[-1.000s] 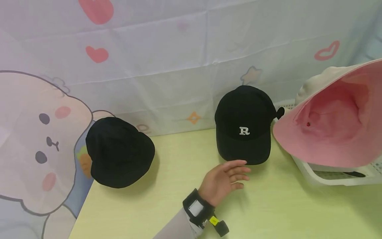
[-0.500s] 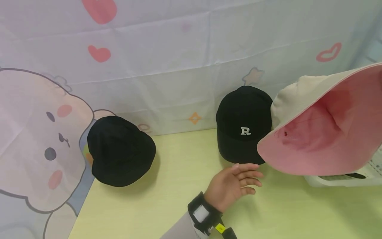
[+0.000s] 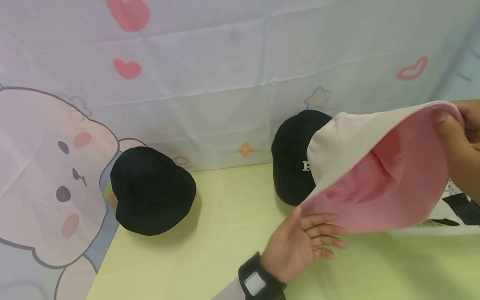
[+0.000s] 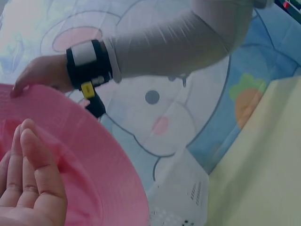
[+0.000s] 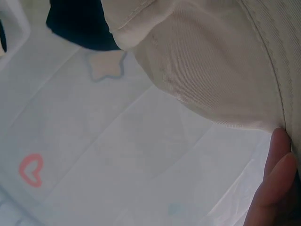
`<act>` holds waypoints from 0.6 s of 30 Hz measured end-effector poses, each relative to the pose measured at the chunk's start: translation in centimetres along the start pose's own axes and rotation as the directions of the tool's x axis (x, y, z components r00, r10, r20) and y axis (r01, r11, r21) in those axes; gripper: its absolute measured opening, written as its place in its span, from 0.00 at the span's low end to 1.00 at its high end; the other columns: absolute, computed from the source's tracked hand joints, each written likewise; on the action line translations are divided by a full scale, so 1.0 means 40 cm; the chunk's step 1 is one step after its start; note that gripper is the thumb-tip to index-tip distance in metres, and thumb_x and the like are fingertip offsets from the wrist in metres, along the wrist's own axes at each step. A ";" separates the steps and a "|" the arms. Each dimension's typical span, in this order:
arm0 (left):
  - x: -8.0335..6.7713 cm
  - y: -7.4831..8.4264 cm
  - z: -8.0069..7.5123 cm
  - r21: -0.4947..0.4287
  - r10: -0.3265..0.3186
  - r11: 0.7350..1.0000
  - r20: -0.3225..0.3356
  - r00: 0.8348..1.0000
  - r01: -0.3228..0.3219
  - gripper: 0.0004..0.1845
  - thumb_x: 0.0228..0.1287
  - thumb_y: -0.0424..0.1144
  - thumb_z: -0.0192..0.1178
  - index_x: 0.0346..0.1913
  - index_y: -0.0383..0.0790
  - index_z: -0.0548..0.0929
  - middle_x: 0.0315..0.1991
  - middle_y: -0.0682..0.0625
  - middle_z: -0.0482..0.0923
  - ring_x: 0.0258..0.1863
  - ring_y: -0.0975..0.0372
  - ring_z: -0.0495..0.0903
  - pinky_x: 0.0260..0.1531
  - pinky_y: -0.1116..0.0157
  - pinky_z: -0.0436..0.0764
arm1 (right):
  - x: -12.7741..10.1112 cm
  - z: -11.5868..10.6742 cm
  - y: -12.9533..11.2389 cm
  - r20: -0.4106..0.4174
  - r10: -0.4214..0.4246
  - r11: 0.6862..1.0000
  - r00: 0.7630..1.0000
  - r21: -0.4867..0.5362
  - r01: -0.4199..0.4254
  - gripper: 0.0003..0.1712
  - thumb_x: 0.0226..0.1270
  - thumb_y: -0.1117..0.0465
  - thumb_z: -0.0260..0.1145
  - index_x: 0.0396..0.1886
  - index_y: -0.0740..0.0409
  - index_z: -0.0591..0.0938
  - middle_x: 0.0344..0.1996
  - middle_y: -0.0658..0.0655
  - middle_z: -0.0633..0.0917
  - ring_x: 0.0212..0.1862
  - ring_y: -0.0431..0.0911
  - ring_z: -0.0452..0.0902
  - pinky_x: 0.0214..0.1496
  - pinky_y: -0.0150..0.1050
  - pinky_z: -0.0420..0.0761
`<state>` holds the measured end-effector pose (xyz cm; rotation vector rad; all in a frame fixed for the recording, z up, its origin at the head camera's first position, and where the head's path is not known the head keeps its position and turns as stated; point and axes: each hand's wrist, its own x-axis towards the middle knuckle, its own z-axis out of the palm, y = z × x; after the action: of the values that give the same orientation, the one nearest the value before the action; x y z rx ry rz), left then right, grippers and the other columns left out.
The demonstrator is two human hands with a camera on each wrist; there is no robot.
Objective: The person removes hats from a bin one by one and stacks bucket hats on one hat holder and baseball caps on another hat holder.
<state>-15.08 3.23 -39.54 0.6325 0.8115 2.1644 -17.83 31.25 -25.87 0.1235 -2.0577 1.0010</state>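
A bucket hat (image 3: pixel 348 137), cream outside with a pink lining, hangs tilted over the table with its opening facing me. My right hand (image 3: pixel 459 137) grips its brim at the right, thumb on the pink side. In the right wrist view, fingers (image 5: pixel 277 174) lie against the cream fabric. My left hand (image 3: pixel 300 246) is palm up at the brim's lower left edge, fingers loosely extended and overlapping the pink brim. The left wrist view has those fingers (image 4: pixel 37 174) in front of the lining. Behind the bucket hat, a black cap (image 3: pixel 292 166) with a white letter is partly hidden.
A black bucket hat (image 3: pixel 151 191) sits at the left of the pale yellow table (image 3: pixel 225 200). At the right, a white basket (image 3: pixel 442 230) with dark items inside is mostly covered by the raised hat. A printed cloth (image 3: pixel 210 83) hangs behind the table.
The cream and pink bucket hat has moved left and down, now covering part of the black cap. My right hand has come into view. My left hand has shifted right to the brim.
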 end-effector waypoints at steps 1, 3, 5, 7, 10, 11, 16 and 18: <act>-0.002 0.000 0.006 -0.015 0.011 1.000 -0.001 1.000 -0.011 0.34 0.82 0.56 0.28 0.70 0.34 0.71 0.54 0.54 0.85 0.51 0.62 0.84 0.49 0.68 0.81 | -0.004 0.004 -0.001 0.008 -0.019 0.999 1.000 0.048 0.019 0.14 0.76 0.62 0.58 0.42 0.32 0.78 0.29 0.21 0.77 0.24 0.17 0.70 0.31 0.11 0.68; -0.006 0.003 0.020 -0.032 0.032 0.999 -0.006 0.999 -0.032 0.35 0.82 0.57 0.26 0.71 0.38 0.71 0.54 0.54 0.85 0.51 0.62 0.84 0.49 0.68 0.82 | -0.010 0.014 -0.004 0.022 -0.043 0.988 0.999 0.152 0.040 0.15 0.75 0.65 0.59 0.41 0.36 0.80 0.29 0.25 0.80 0.23 0.20 0.73 0.29 0.12 0.70; -0.009 0.008 0.032 -0.043 0.055 0.998 -0.005 0.998 -0.055 0.36 0.81 0.59 0.24 0.73 0.39 0.69 0.55 0.54 0.85 0.52 0.62 0.83 0.49 0.67 0.82 | -0.018 0.025 -0.008 0.026 -0.047 0.975 0.999 0.217 0.040 0.16 0.74 0.68 0.59 0.41 0.39 0.82 0.29 0.28 0.83 0.23 0.22 0.75 0.29 0.13 0.72; -0.012 0.013 0.041 -0.063 0.081 0.995 -0.006 0.997 -0.082 0.37 0.81 0.61 0.22 0.75 0.41 0.67 0.56 0.55 0.84 0.53 0.62 0.83 0.50 0.67 0.81 | -0.026 0.033 -0.013 0.028 -0.048 0.971 0.998 0.236 0.040 0.16 0.73 0.69 0.58 0.42 0.40 0.83 0.29 0.29 0.83 0.23 0.22 0.75 0.28 0.14 0.72; -0.017 0.021 0.052 -0.102 0.132 0.986 -0.022 0.991 -0.133 0.36 0.80 0.61 0.21 0.71 0.47 0.71 0.57 0.54 0.83 0.55 0.61 0.82 0.51 0.66 0.82 | -0.039 0.047 -0.021 0.024 -0.072 0.966 0.997 0.251 0.064 0.15 0.73 0.70 0.59 0.43 0.44 0.83 0.30 0.31 0.83 0.23 0.24 0.76 0.28 0.15 0.73; -0.019 0.024 0.055 -0.115 0.147 0.982 -0.034 0.989 -0.150 0.36 0.80 0.61 0.21 0.69 0.49 0.73 0.58 0.54 0.83 0.55 0.61 0.82 0.51 0.66 0.82 | -0.043 0.051 -0.023 0.021 -0.081 0.961 0.997 0.266 0.072 0.14 0.72 0.71 0.59 0.43 0.47 0.83 0.30 0.32 0.84 0.23 0.25 0.76 0.28 0.15 0.74; -0.024 0.042 0.064 -0.134 0.194 0.968 -0.125 0.973 -0.211 0.33 0.80 0.62 0.25 0.61 0.51 0.79 0.60 0.51 0.83 0.55 0.62 0.84 0.52 0.66 0.82 | -0.072 0.074 -0.036 -0.007 -0.081 0.952 0.997 0.294 0.080 0.07 0.71 0.71 0.62 0.43 0.66 0.85 0.31 0.34 0.86 0.24 0.27 0.77 0.30 0.16 0.75; -0.024 0.051 0.066 -0.133 0.194 0.967 -0.177 0.965 -0.219 0.33 0.80 0.62 0.28 0.61 0.47 0.78 0.60 0.50 0.83 0.54 0.62 0.84 0.52 0.67 0.82 | -0.086 0.084 -0.042 -0.020 -0.068 0.958 0.997 0.277 0.071 0.09 0.71 0.70 0.63 0.45 0.73 0.84 0.32 0.34 0.85 0.24 0.26 0.76 0.30 0.16 0.73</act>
<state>-13.73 2.31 -36.48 0.4860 0.6803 2.4675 -17.01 26.94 -28.47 0.3338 -1.8801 1.2391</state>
